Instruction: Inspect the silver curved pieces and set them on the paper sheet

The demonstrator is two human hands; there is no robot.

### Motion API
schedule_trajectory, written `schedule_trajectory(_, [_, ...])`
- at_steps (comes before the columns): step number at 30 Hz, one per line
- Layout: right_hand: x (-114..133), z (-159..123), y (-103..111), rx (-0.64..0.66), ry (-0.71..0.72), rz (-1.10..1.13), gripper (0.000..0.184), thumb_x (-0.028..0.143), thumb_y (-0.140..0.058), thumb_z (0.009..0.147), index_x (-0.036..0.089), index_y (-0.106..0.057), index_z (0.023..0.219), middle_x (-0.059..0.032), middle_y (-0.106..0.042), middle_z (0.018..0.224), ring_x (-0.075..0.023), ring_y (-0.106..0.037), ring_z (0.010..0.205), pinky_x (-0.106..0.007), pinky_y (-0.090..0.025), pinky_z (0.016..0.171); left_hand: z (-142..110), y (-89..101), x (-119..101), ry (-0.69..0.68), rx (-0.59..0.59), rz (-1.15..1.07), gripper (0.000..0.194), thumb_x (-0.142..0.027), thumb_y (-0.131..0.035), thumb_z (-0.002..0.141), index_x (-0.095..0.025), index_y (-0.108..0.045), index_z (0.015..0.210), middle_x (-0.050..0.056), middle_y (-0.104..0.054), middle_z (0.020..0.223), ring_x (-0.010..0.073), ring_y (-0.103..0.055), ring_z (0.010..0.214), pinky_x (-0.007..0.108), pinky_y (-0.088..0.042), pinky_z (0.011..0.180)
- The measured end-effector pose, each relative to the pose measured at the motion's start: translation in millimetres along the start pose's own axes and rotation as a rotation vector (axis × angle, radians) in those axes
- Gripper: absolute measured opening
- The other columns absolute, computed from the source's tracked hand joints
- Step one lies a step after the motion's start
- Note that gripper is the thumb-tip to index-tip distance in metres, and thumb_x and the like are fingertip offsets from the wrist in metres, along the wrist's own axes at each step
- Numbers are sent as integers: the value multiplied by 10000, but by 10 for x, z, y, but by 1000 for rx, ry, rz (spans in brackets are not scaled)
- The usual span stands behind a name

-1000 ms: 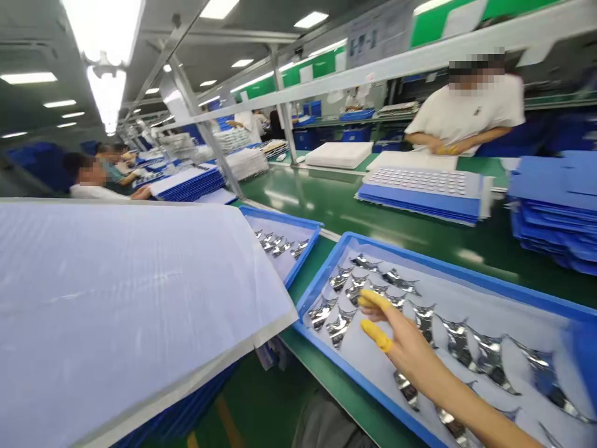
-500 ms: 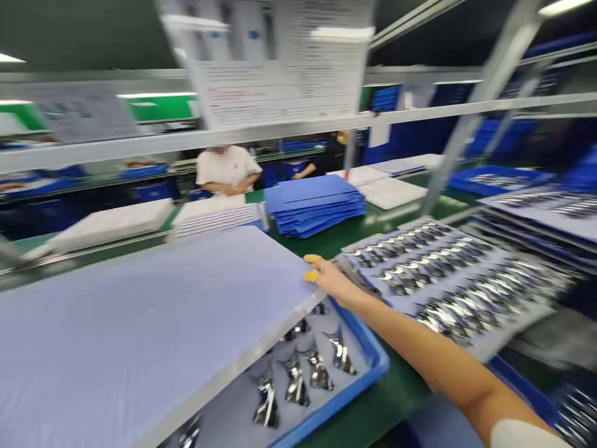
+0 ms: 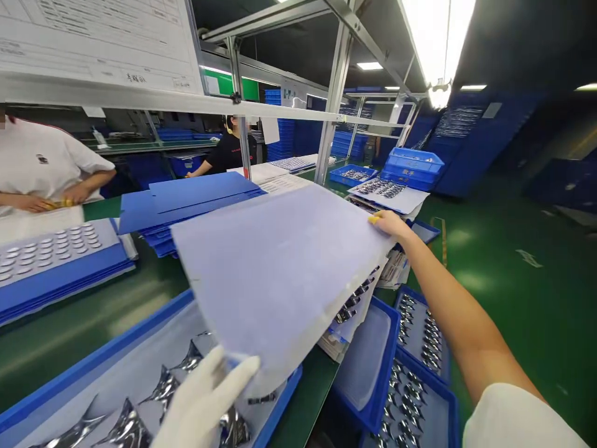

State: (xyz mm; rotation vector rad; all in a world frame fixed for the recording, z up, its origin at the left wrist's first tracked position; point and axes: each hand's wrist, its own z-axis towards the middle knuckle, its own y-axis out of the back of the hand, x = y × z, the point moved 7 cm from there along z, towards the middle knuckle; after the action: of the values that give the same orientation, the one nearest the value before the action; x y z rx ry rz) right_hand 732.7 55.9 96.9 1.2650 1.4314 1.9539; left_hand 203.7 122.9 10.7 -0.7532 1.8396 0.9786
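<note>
A large pale, thin foam sheet (image 3: 289, 249) is held tilted across the middle of the view. My right hand (image 3: 389, 224), with yellow finger covers, is closed on its right edge. At the near left corner is my left hand (image 3: 205, 398) in a white glove, thumb and finger pinching the sheet's edge. Below the sheet lies a blue tray (image 3: 153, 317) holding shiny chrome parts (image 3: 163, 386) on a pale liner. The sheet hides part of this tray and part of a stack of chrome-part sheets (image 3: 354, 302) behind it.
Blue boards (image 3: 200, 196) are stacked beyond the sheet; sheets of small round pieces (image 3: 51, 249) lie left. Blue trays (image 3: 413, 398) of chrome parts sit low on the right. A metal frame (image 3: 280, 112) crosses above. Two co-workers, one in a white shirt (image 3: 51, 162), are across the bench.
The foam sheet has moved right, off much of the blue tray and toward the chrome-part stack. My view has turned right, and my left hand now shows.
</note>
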Motion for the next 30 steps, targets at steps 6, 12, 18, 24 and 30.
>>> schedule_trajectory(6, [-654, 370, 207, -209, -166, -79, 286, 342, -592, 958, 137, -617, 1155, -83, -647, 1138, -202, -649, 980, -404, -553, 849, 317, -1398, -111, -54, 305, 84, 398, -537, -629, 797, -217, -668, 1030, 87, -741, 991, 292, -647, 922, 404, -461, 850])
schedule_trajectory(12, [-810, 714, 103, -280, -89, -48, 353, 336, -461, 968, 89, -712, 1000, -228, -699, 967, -312, -661, 966, -407, -480, 805, 420, -1762, 24, 17, 261, 356, 587, -616, -653, 779, -167, -652, 1157, 182, -689, 1159, 372, -593, 1140, 439, -426, 938])
schedule_trajectory(18, [-845, 901, -312, -225, -122, -50, 252, 296, -570, 956, 142, -663, 1131, -150, -664, 1143, -260, -629, 1080, -432, -488, 939, 501, -1859, -2, -4, 293, 586, 626, -699, -554, 803, -157, -671, 1095, 192, -706, 1087, 410, -630, 1074, 472, -465, 875])
schedule_trajectory(24, [-623, 541, -475, -354, -44, -49, 337, 331, -609, 947, 150, -589, 1230, -102, -603, 1249, -240, -616, 1089, -462, -524, 925, 417, -1751, -88, -40, 468, 558, 441, -564, -460, 880, -210, -713, 949, 172, -730, 1014, 392, -669, 987, 485, -471, 819])
schedule_trajectory(30, [30, -148, -594, -343, 298, 7, 279, 263, -582, 931, 102, -647, 1150, -158, -672, 1174, -268, -626, 1122, -448, -492, 982, 226, -1042, 308, 43, 470, 339, 344, -481, -483, 851, -260, -734, 934, 54, -749, 856, 271, -685, 858, 352, -480, 777])
